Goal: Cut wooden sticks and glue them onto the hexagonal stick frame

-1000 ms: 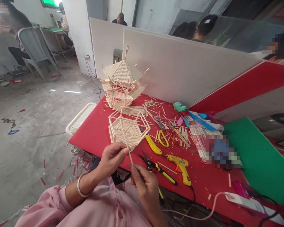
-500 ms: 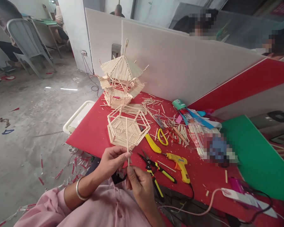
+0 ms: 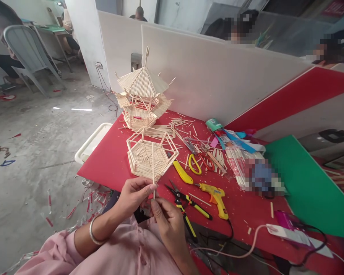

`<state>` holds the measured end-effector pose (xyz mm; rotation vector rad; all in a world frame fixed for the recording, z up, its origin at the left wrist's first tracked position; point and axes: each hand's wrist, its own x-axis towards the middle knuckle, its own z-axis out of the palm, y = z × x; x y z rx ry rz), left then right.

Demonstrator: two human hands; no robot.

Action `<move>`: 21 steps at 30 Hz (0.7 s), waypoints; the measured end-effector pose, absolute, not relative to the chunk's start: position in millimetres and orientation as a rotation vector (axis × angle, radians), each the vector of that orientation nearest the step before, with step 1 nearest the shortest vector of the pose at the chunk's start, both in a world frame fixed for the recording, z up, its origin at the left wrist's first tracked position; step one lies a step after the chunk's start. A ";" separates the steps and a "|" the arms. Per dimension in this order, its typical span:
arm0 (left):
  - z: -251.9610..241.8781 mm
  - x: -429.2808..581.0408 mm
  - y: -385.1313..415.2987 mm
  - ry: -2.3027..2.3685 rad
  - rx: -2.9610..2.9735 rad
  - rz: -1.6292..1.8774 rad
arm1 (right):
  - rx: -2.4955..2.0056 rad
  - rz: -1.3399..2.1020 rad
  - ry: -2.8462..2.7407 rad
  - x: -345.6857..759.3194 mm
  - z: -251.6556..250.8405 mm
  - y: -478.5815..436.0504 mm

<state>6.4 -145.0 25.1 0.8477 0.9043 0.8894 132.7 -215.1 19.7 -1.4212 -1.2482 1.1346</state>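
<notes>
My left hand (image 3: 139, 194) pinches a thin wooden stick (image 3: 153, 162) between thumb and fingers, and the stick points up away from me. My right hand (image 3: 167, 217) is closed at the stick's lower end, thumb against its tip. Just beyond the hands, on the red table (image 3: 103, 160), lies a hexagonal stick frame (image 3: 137, 154) with a patterned floor and raised edge rails. The held stick overlaps it in view; whether they touch I cannot tell. Behind the frame stands a tiered pagoda model (image 3: 145, 82) made of the same pale sticks.
Right of my hands are black-and-yellow pliers (image 3: 189, 208), a yellow glue gun (image 3: 216, 194), a yellow utility knife (image 3: 182, 172) and scissors (image 3: 195, 164). Loose sticks (image 3: 218, 162) lie scattered behind them. A pale cable (image 3: 240, 252) crosses the front edge. White panels (image 3: 189, 72) stand behind the table.
The view has shifted slightly, so the table and models sit a little further left. Both hands keep their hold on the stick, with little other movement.
</notes>
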 end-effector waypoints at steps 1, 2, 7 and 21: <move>24.2 6.7 -145.1 0.911 0.857 0.894 | -1.424 1.118 -1.254 133.3 21.0 -215.1; 23.1 7.1 -145.5 0.915 0.865 0.897 | -1.425 1.108 -1.261 133.8 22.3 -215.1; 17.5 8.1 -148.5 0.909 0.849 0.925 | -1.404 1.132 -1.303 135.8 24.6 -215.0; 13.5 1.2 -150.7 0.979 0.839 1.140 | -1.440 0.864 -1.438 149.2 17.1 -214.6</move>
